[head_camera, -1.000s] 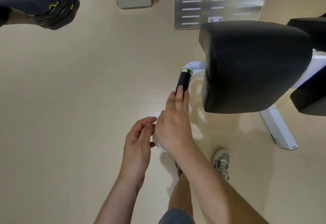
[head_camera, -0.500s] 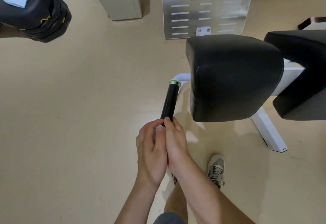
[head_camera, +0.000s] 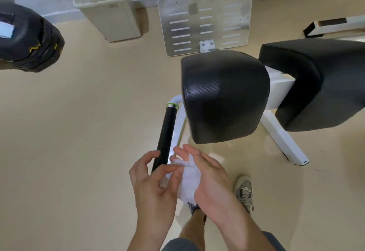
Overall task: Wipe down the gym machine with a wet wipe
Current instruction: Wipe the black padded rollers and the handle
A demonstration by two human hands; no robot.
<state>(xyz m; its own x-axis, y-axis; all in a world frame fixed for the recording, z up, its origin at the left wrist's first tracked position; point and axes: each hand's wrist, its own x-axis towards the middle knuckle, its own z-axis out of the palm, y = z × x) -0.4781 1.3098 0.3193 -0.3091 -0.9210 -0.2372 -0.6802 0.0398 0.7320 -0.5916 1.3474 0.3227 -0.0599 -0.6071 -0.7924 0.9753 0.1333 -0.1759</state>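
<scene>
The gym machine has a black handle grip [head_camera: 165, 136] with a green ring on a white tube, and a black seat pad [head_camera: 225, 96] to its right. A crumpled white wet wipe [head_camera: 189, 183] lies against the palm of my right hand [head_camera: 211, 179], whose fingers are fairly straight. My left hand [head_camera: 152, 185] pinches the wipe's left edge with curled fingers. Both hands sit just below the near end of the handle, and the left fingertips are close to its tip.
A second black pad [head_camera: 320, 84] sits on the white frame [head_camera: 282, 140] at the right. Another black pad [head_camera: 29, 37] hangs at the upper left. A metal footplate [head_camera: 205, 19] and a white bin [head_camera: 106, 7] stand at the back. My shoe [head_camera: 245, 191] is on the beige floor.
My hands were pressed together at the handle's near end; now they have come apart and the wipe shows on my right palm. The view has tilted up.
</scene>
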